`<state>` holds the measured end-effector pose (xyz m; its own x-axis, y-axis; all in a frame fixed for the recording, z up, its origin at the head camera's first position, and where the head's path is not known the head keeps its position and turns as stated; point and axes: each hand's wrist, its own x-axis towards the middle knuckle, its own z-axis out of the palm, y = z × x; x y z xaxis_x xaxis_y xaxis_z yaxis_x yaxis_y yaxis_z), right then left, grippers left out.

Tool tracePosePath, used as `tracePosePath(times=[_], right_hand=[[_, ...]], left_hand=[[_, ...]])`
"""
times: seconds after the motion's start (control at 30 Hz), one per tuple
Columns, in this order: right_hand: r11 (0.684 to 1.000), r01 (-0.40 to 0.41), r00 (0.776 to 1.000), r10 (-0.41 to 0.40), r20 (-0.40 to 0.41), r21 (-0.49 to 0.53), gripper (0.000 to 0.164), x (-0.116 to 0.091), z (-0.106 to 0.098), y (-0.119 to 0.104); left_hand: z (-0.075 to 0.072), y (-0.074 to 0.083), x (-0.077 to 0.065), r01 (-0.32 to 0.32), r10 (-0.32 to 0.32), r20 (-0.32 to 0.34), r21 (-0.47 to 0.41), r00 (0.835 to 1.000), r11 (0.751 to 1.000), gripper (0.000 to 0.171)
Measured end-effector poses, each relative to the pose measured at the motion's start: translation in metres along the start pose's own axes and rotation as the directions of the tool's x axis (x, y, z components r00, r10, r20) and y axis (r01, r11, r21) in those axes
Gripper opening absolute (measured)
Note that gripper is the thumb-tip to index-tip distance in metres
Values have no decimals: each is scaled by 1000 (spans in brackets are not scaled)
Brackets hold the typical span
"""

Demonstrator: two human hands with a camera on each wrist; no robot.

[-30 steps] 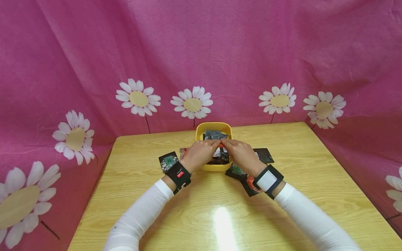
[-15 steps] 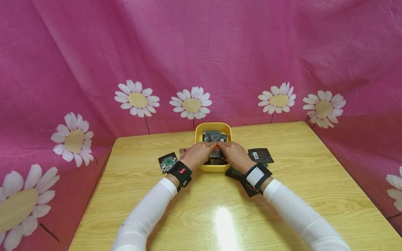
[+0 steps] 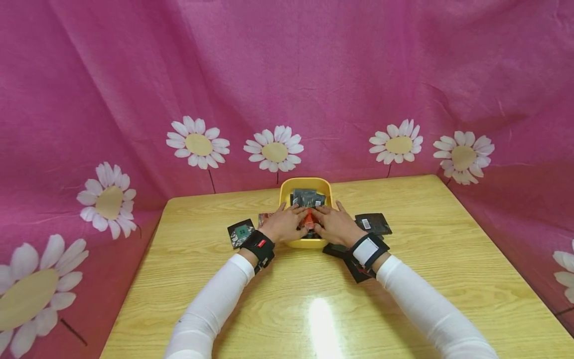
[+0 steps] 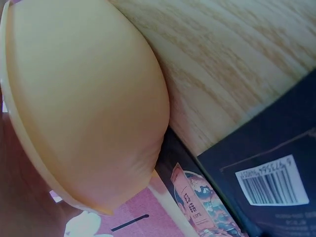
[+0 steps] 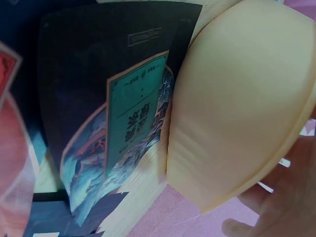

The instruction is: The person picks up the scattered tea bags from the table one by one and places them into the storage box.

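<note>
Left hand [image 3: 283,225] and right hand [image 3: 336,227] spread released fingers over red packet [image 3: 309,218] in yellow tub [image 3: 307,244]; packet's likely light, slick, bendy, best pinched by edge.

Downward head view, close wrist views from either side, yellow bin [image 4: 89,103] in all.

You face a pink cloth [image 3: 314,75] printed with white daisies [image 3: 274,151], hanging along the far, left and right sides of your pale wooden worktop [image 3: 448,259]; a bright glare [image 3: 321,324] shines on its near part.
</note>
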<state>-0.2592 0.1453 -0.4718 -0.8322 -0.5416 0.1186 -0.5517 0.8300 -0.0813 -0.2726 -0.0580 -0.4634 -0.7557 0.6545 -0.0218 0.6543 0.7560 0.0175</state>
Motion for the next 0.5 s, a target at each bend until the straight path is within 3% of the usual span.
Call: tracePosePath(times=[0.13,0.23,0.37,0.5], right_hand=[[999,-22,999,23,-43,25,57,-16,-17,4],[998,-23,996,28,-87,50,63,-36,-39,6],[998,8,986,2,-168,57,74,-68,-64,8],[999,29,976,-20,-216,34,81,-104,-72,11]], left_hand=[[-3,7,2,-22,21,-77,-8,997,1000,71],[-15,21,-2,-46,41,-139,-35,990,998,79],[-35,52,-14,-100,92,-196,-34,976,994,88],[-42,87,-28,-183,175,-224,-17,959,983,88]])
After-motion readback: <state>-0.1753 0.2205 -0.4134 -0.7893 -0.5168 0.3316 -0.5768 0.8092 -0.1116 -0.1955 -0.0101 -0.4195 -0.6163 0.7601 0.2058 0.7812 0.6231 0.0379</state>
